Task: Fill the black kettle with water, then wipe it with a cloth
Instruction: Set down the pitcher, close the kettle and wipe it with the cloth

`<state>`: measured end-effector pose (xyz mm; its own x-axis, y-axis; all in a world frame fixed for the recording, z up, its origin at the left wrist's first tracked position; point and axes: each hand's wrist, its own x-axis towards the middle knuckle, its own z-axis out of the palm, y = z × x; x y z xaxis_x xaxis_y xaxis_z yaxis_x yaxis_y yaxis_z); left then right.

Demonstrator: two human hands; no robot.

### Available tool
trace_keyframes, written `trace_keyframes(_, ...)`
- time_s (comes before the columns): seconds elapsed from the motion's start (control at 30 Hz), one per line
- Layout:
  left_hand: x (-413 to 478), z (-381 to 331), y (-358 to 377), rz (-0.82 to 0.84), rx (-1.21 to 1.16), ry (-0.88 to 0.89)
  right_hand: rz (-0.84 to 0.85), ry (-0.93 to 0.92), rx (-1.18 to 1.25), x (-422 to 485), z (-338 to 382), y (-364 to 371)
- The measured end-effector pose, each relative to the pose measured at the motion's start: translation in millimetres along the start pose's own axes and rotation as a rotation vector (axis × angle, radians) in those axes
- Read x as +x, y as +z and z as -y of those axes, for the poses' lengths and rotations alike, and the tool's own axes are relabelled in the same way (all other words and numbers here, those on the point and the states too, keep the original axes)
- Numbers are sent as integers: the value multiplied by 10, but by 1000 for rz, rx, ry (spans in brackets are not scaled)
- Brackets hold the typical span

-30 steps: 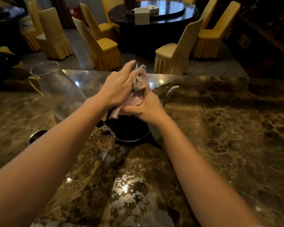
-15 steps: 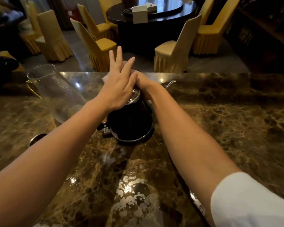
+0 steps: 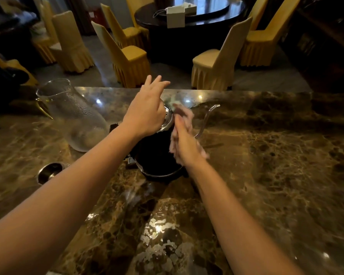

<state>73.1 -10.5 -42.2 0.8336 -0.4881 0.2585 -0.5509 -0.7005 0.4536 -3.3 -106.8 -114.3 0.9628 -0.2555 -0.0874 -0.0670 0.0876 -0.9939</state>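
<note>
Wipe stage, kettle as reference.

- The black kettle (image 3: 157, 155) stands upright on the marble desk (image 3: 266, 175), with its silver lid (image 3: 168, 121) seated. Its thin gooseneck spout (image 3: 207, 118) points away to the right.
- My left hand (image 3: 147, 110) rests on top of the lid. The fingers are straight and slightly spread, not curled round anything, so I take it as steadying the kettle.
- My right hand (image 3: 185, 145) lies flat against the kettle's right flank with the pink cloth (image 3: 184, 114) sandwiched between palm and body. The fingers look extended rather than gripping, though this hand is smeared by motion, so I hold that loosely.
- The two hands are close together, one on the kettle's top and one on its side, and they do not touch each other.
- A glass pitcher (image 3: 75, 116) stands left of the kettle, just beside it. I cannot read how much water it holds.
- A small round metal fitting (image 3: 50, 171) sits nearer to me than the kettle and to its left.

Progress, my judgement: with the lid closed and the cloth on the body, filling looks finished. The water level inside is hidden, so I cannot confirm it. Wiping is under way on the right side. The near face, the base rim, the spout and the lid top appear to be left, and I cannot tell which of these are already clean.
</note>
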Motion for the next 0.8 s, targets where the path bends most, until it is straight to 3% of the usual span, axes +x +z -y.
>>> trace_keyframes(0.07,-1,-8,11,7,9,12,-50,62,138,-431,-255,210)
trace_keyframes(0.17,-10,12,23,-1,18,8,-63,-119,92,-1010,-559,669)
trace_keyframes(0.3,4,32,14,-5,19,16,-78,-441,-352,-876,-622,966)
trace_keyframes(0.43,42,33,26,8,-17,-44,-550,-785,-1010,-344,-926,847)
trace_keyframes(0.47,48,19,28,4,-10,-71,-567,-801,-1048,-262,-977,782)
trace_keyframes(0.53,54,-21,26,-11,7,-123,-512,-691,-841,-155,-982,672)
trace_keyframes(0.67,39,-113,-25,3,15,-236,-528,-271,-181,79,-446,431)
trace_keyframes(0.73,42,-157,-55,43,6,-312,-412,-9,-99,396,-94,194)
trace_keyframes(0.8,36,-202,-84,92,-24,-368,-282,132,-124,674,71,13)
